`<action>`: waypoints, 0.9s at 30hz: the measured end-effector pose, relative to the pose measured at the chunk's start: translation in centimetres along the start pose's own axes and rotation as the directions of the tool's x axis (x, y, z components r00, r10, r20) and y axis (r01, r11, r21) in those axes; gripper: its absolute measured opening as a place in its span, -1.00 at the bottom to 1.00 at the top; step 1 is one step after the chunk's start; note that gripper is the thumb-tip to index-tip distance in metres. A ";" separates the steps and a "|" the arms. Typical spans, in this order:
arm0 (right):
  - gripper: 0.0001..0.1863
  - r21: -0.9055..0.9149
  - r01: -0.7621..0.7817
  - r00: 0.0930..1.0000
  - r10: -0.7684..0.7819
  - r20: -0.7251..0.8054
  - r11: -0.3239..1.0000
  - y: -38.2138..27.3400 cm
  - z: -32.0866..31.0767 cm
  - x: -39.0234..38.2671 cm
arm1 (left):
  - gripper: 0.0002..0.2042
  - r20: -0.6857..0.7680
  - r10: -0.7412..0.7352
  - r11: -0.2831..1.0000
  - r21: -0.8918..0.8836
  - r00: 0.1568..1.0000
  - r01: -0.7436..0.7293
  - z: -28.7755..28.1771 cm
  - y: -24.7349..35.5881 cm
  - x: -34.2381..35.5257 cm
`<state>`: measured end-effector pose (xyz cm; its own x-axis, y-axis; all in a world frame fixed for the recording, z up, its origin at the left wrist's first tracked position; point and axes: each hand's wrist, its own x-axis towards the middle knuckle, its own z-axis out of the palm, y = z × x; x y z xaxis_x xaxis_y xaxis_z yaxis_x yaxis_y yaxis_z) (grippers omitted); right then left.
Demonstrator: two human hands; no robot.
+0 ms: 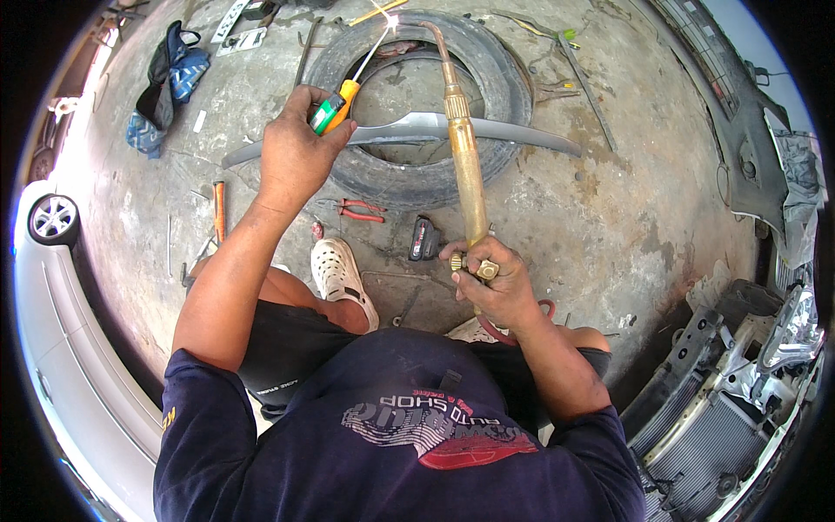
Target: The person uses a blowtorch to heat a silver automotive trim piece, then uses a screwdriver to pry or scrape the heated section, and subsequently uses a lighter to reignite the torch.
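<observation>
My left hand [304, 143] is closed round a screwdriver [350, 87] with an orange-yellow handle. A green and black piece sits in the same grip; I cannot tell whether it belongs to the handle. The thin shaft points up and away, its tip at a bright white glow. My right hand [494, 280] grips a brass gas torch [468, 170] near its valve knobs. The torch's bent copper nozzle reaches toward that glow. Below both tools, a long curved grey trim strip [522, 132] lies across a tyre [513, 91] on the floor.
Red-handled pliers [361, 211], a black battery pack [424, 239] and an orange-handled tool [219, 210] lie near my feet. A dark and blue cloth item [170, 83] is at far left. A silver car [87, 348] flanks the left, radiators [700, 457] the right.
</observation>
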<state>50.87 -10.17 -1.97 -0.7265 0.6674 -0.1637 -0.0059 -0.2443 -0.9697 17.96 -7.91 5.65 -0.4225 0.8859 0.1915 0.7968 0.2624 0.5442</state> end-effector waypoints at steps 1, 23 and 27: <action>-0.71 -0.002 0.005 1.000 -0.005 0.003 1.000 0.0 0.0 0.0 | -0.62 0.000 -0.003 1.000 -0.002 1.000 0.003 0.0 0.0 0.0; -0.72 0.022 0.002 1.000 -0.002 -0.002 1.000 0.0 -0.2 0.2 | -0.61 0.020 -0.036 0.999 0.011 0.999 0.036 0.2 0.1 0.2; -0.70 0.047 0.012 1.000 -0.011 -0.023 0.999 -0.2 -0.8 0.3 | -0.60 0.132 -0.048 0.998 0.047 0.990 0.042 0.0 0.1 0.1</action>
<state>51.25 -9.35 -2.01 -0.7101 0.6863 -0.1574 -0.0470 -0.2692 -0.9619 17.99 -7.77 5.76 -0.4000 0.9148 0.0556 0.7977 0.3176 0.5126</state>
